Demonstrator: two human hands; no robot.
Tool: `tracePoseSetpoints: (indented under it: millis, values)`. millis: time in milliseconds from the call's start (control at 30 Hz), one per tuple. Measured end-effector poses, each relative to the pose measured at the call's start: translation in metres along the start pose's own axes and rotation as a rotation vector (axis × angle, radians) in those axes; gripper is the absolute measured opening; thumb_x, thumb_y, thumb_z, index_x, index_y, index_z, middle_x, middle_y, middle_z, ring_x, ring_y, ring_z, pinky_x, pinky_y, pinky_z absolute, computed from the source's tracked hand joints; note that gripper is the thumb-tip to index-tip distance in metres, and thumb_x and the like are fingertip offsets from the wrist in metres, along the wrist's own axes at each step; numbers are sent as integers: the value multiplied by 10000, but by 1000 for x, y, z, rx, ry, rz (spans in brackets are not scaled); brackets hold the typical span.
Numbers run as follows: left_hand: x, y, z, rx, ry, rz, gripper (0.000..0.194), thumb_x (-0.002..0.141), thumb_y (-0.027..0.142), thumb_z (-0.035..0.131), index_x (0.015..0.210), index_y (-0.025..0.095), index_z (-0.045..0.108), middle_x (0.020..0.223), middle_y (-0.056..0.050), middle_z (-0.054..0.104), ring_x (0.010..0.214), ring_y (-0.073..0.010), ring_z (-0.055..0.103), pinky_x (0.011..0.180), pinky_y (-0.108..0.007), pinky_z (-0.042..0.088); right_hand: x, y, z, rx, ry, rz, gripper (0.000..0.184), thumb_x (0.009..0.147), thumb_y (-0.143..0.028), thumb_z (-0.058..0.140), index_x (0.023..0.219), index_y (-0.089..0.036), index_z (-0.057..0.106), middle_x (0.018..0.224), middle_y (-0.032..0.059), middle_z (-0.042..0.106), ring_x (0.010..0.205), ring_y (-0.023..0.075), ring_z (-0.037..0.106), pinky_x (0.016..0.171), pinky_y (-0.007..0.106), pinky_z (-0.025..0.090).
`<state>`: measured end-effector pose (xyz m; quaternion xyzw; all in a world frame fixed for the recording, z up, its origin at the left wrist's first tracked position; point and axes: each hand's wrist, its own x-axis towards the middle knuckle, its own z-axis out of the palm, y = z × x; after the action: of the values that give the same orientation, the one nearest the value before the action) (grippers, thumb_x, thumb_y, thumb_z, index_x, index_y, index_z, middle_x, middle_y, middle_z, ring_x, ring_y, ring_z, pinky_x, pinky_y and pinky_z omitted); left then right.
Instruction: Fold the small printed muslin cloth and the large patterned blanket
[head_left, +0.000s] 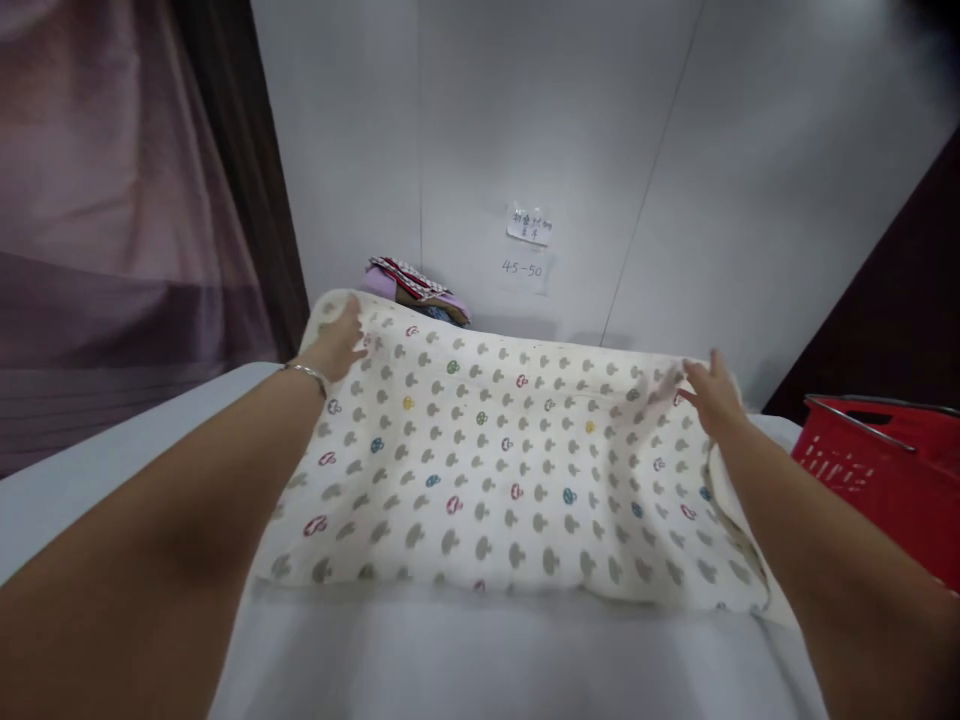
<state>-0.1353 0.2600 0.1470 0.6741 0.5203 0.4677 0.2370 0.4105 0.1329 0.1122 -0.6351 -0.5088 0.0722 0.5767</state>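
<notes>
A cream cloth (495, 460) with rows of grey mushrooms and some red, blue, green and yellow ones lies spread out in front of me. My left hand (339, 342) rests at its far left corner, fingers apart; a silver bangle circles that wrist. At the far right part of the cloth is my right hand (714, 395), its fingers also spread. Soft wrinkles run through the right half of the fabric, and its right edge is folded and uneven beside my forearm.
The cloth lies on a white-covered table (480, 660). Behind its far edge sits a pile of folded fabrics (420, 288) against the pale wall (480, 120), which bears paper labels (529, 228). A red basket (885, 480) stands at right; a pinkish curtain (112, 200) hangs at left.
</notes>
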Motion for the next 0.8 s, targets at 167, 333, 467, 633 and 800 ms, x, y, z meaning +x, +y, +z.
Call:
tracePoseSetpoints:
  millis: [167, 333, 467, 633, 800]
  values:
    - [-99, -24, 37, 317, -257, -13, 623, 897, 557, 286, 1253, 89, 494, 1415, -115, 378, 1294, -248, 348, 1088, -367, 250, -119, 9, 5, -128, -436, -38, 498, 807, -468, 543, 1266, -280, 505, 1405, 77, 399, 1191, 281, 475, 939, 443, 439]
    - [-224, -71, 5, 635, -546, 278, 512, 790, 557, 496, 1261, 358, 505, 1440, 43, 342, 1299, -248, 359, 1046, -359, 354, -246, 58, -54, -448, -698, -235, 427, 845, -348, 473, 1264, -282, 526, 1424, 36, 373, 1304, 258, 338, 1063, 462, 308]
    - [-254, -92, -14, 770, -516, 320, 506, 787, 327, 476, 1293, 318, 482, 1383, 11, 434, 1271, -238, 403, 1059, -393, 327, -259, 99, -85, -709, -644, -321, 511, 781, -196, 433, 1284, -228, 513, 1372, 58, 448, 1284, 251, 371, 1072, 474, 280]
    - [-238, -90, -1, 822, -343, 129, 531, 670, 125, 414, 1154, 220, 610, 1247, -43, 577, 1175, -232, 505, 1016, -395, 350, -221, 106, -80, -1011, -510, -232, 519, 715, -92, 387, 1178, -166, 609, 1237, 99, 576, 1184, 260, 489, 988, 446, 372]
    - [-229, -66, -11, 824, -296, 55, 449, 625, 110, 413, 974, 200, 681, 1083, -69, 669, 1075, -257, 573, 950, -377, 402, -206, 88, -101, -1010, -462, -129, 510, 672, -113, 406, 1104, -211, 657, 1153, 51, 635, 1068, 256, 583, 910, 385, 449]
